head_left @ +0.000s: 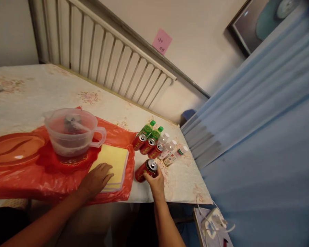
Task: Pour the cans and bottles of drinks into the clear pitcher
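Note:
My right hand [156, 180] grips a red drink can [145, 169] that lies on the table near the front edge. My left hand [96, 179] rests flat, fingers stretched, on a stack of yellow cloths [112, 164] that lies on a red plastic bag [41, 171]. Just beyond the held can, three more red cans [148, 145] lie in a row, with two green-capped bottles [150, 131] and three clear white-capped bottles [171, 151] beside them.
A clear plastic measuring jug [72, 132] stands on the red bag, with an orange lid [14, 148] to its left. A radiator [105, 58] lines the wall behind the table [28, 92]. A blue curtain [260, 137] hangs at the right. A white charger [213, 221] lies below.

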The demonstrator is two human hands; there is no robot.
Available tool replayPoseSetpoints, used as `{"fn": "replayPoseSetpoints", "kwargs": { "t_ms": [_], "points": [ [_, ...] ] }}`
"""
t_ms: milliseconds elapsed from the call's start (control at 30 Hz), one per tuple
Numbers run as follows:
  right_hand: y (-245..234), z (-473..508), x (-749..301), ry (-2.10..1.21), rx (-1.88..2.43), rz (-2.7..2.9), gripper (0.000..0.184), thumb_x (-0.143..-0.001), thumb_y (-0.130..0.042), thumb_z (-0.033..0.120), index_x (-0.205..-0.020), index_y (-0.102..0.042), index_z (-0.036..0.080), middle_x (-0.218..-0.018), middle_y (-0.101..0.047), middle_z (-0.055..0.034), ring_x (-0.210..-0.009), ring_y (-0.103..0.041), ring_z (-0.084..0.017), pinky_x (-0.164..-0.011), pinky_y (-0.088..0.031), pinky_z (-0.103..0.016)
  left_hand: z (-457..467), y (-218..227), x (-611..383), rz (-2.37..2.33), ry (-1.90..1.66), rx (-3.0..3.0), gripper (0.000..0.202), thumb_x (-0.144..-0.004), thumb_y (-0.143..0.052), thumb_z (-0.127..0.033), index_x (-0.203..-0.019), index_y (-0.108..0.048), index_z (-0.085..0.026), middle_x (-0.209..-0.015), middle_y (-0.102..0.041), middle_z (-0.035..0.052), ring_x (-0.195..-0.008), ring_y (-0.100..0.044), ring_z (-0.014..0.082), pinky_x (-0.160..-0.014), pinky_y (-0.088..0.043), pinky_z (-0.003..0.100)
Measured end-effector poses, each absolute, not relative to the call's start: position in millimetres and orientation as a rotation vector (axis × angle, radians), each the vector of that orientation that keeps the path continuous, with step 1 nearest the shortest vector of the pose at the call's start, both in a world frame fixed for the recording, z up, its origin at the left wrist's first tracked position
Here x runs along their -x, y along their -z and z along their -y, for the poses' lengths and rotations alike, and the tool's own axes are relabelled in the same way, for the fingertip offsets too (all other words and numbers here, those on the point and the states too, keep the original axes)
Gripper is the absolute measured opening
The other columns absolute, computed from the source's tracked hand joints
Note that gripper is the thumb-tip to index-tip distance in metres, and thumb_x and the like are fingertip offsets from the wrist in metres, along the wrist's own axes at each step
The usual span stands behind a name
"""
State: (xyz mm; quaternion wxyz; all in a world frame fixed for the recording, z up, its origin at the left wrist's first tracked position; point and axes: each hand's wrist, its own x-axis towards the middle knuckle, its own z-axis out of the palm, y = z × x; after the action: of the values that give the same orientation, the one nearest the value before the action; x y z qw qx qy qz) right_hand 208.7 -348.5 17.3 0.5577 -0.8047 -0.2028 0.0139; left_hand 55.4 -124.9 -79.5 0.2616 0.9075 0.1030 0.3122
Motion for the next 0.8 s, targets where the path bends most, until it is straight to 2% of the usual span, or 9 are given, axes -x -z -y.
{"fn": "replayPoseSetpoints", "kwargs": {
  "t_ms": [200,300,400,667,800],
  "points": [
    [7.1,381.6,-264.2,0.107,1.889,0.268,0.064,-0.057,-0.076,0.036,-0.116,-0.066,0.013,-0.103,-0.074,-0.0101,-0.086,-0.068,-0.024,-0.077,-0.054,-0.033,134.6,76.5,-51.1,-0.353,-0.836,-2.749,0.026,-0.099,-0.041,-0.029,-0.09,-0.063,-0.019,-0.095,-0.066,0.0102,-0.094,-0.061,0.0261,-0.086,-0.049,0.04],
    [15.3,384.1,-285.6,0.144,1.895,0.195,0.071,-0.055,-0.077,0.038,-0.119,-0.064,0.011,-0.111,-0.071,-0.0147,-0.093,-0.068,-0.027,-0.081,-0.053,-0.035,136.5,74.9,-50.2,-0.381,-0.821,-2.809,0.027,-0.099,-0.039,-0.027,-0.089,-0.063,-0.018,-0.095,-0.066,0.0111,-0.095,-0.06,0.0269,-0.086,-0.047,0.041],
    [20.5,382.5,-302.4,0.199,1.887,0.214,0.077,-0.057,-0.076,0.04,-0.126,-0.061,0.011,-0.119,-0.069,-0.0156,-0.1,-0.066,-0.029,-0.084,-0.052,-0.035,137.5,73.8,-50.1,-0.415,-0.805,-2.852,0.026,-0.098,-0.04,-0.026,-0.088,-0.063,-0.019,-0.093,-0.066,0.0103,-0.093,-0.06,0.0267,-0.085,-0.047,0.041],
    [47.5,376.4,-326.3,0.245,1.872,0.212,0.077,-0.06,-0.073,0.043,-0.129,-0.058,0.013,-0.121,-0.068,-0.0152,-0.103,-0.065,-0.029,-0.087,-0.051,-0.036,140.3,68.9,-51.8,-0.477,-0.744,-2.946,0.026,-0.099,-0.041,-0.027,-0.089,-0.063,-0.02,-0.091,-0.064,0.0085,-0.089,-0.06,0.0257,-0.083,-0.046,0.04],
    [70.2,376.3,-322.9,0.272,1.862,0.251,0.068,-0.064,-0.072,0.041,-0.125,-0.059,0.012,-0.114,-0.069,-0.0144,-0.098,-0.066,-0.027,-0.086,-0.05,-0.036,139.7,68.2,-52.4,-0.473,-0.71,-2.972,0.027,-0.099,-0.04,-0.029,-0.089,-0.062,-0.019,-0.092,-0.064,0.0087,-0.091,-0.059,0.0255,-0.085,-0.046,0.039]
  ]
}}
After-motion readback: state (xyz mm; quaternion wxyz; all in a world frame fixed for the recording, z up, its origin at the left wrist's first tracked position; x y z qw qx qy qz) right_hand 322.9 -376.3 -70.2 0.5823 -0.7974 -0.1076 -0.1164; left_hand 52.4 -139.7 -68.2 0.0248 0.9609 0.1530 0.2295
